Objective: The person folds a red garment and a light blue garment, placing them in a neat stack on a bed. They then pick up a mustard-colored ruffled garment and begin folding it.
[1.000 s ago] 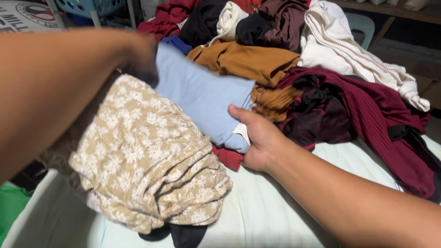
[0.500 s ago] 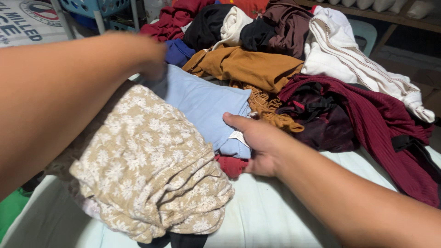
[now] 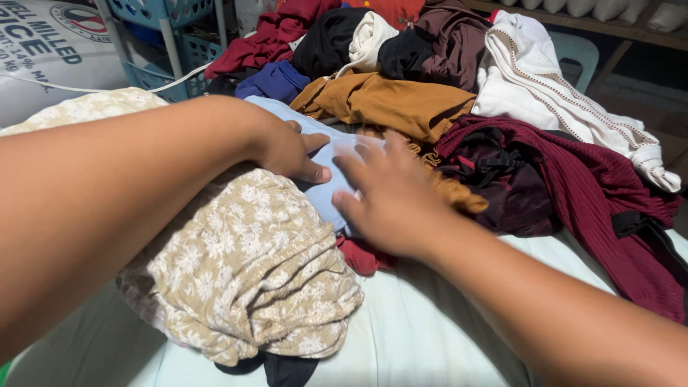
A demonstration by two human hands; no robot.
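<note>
pale blue folded cotton garment [image 3: 326,161] lies mid-bed on the light green sheet [image 3: 401,337], wedged between a beige floral-print bundle [image 3: 247,272] and a mustard-brown garment [image 3: 390,100]. head view: left hand [image 3: 287,150] rests flat on the blue cloth, fingers loosely together, thumb out. right hand [image 3: 390,197] presses palm-down on it, fingers spread, blurred. maroon knit garment [image 3: 595,179] lies well to the right.
</note>
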